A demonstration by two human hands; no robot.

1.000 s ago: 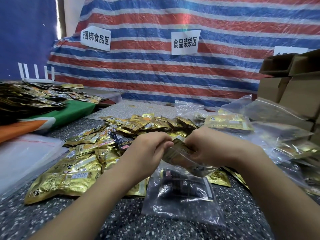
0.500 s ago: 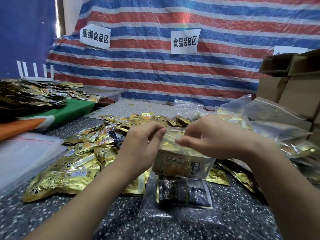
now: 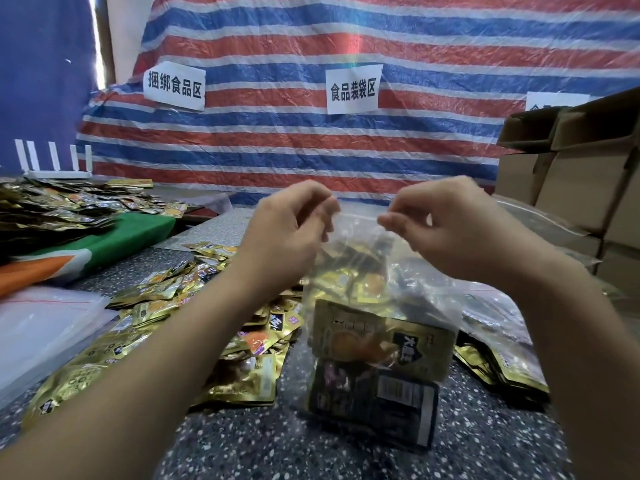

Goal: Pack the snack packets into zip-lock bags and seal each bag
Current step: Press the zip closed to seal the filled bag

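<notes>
A clear zip-lock bag (image 3: 349, 258) hangs upright in front of me above the speckled table (image 3: 242, 445). Inside it sit a gold snack packet (image 3: 381, 344) and a black packet (image 3: 374, 407) near the bottom. My left hand (image 3: 287, 233) pinches the bag's top edge on the left. My right hand (image 3: 446, 226) pinches the same edge on the right. Whether the zip strip between them is sealed, I cannot tell. Loose gold packets (image 3: 166, 306) lie heaped on the table to the left.
A stack of empty clear bags (image 3: 41, 323) lies at the left edge. Filled bags (image 3: 498, 355) pile up at the right, with cardboard boxes (image 3: 571, 181) behind them. More packets (image 3: 52, 209) rest on a green cloth at the far left. A striped tarp (image 3: 311, 46) forms the back wall.
Both hands have risen, lifting the bag's top edge, and have spread apart along it. The bag now hangs upright with the two packets slid to its bottom.
</notes>
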